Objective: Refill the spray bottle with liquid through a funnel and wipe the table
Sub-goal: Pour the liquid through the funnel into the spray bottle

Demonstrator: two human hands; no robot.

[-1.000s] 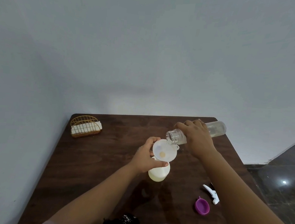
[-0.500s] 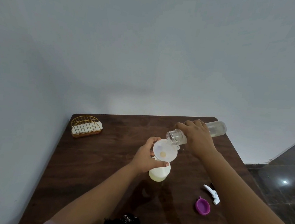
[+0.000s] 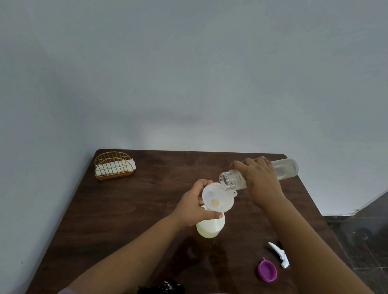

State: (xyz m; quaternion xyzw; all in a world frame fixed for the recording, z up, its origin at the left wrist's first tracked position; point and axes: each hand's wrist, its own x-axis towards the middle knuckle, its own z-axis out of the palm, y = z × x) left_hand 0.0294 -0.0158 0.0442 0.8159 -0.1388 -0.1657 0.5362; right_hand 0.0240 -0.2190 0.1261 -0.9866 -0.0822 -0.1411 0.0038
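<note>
Hands [image 3: 192, 207] around funnel [image 3: 217, 200] and tilted bottle [image 3: 282, 169].

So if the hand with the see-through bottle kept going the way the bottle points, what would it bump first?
Probably the white plastic funnel: the clear bottle's mouth in the right hand already hangs over its rim. The left hand steadying it comes next, though depth is unclear.
</note>
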